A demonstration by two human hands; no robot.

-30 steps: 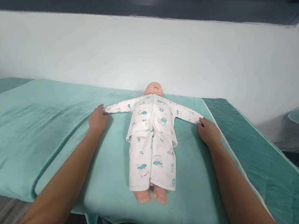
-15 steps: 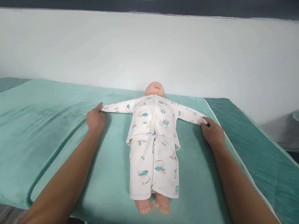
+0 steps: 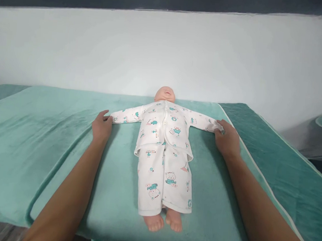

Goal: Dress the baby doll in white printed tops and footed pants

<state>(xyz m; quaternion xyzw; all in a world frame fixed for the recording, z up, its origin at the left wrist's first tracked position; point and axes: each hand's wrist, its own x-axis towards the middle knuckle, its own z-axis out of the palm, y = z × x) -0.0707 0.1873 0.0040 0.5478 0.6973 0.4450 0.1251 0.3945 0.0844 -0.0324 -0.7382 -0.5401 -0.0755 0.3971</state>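
A baby doll (image 3: pixel 165 94) lies on its back in a white pajama top (image 3: pixel 164 126) with teal and pink prints and matching pants (image 3: pixel 165 180). Its bare feet (image 3: pixel 164 220) point toward me, and both sleeves stretch out sideways. At the end of the left-hand sleeve (image 3: pixel 126 115), my left hand (image 3: pixel 101 126) has thumb and forefinger apart, the thumb by the cuff. My right hand (image 3: pixel 228 138) has the cuff of the other sleeve (image 3: pixel 204 122) between thumb and fingers. The doll's own hands cannot be seen.
A light green plush cover (image 3: pixel 51 126) lies under the doll, with a darker green quilted cover (image 3: pixel 280 163) to the right. A white wall (image 3: pixel 166 50) rises directly behind the doll's head. The bed's front edge is near me.
The fingers of my left hand have parted at the cuff. My right fingers have shifted up around the other sleeve's end. The doll stays in the same pose.
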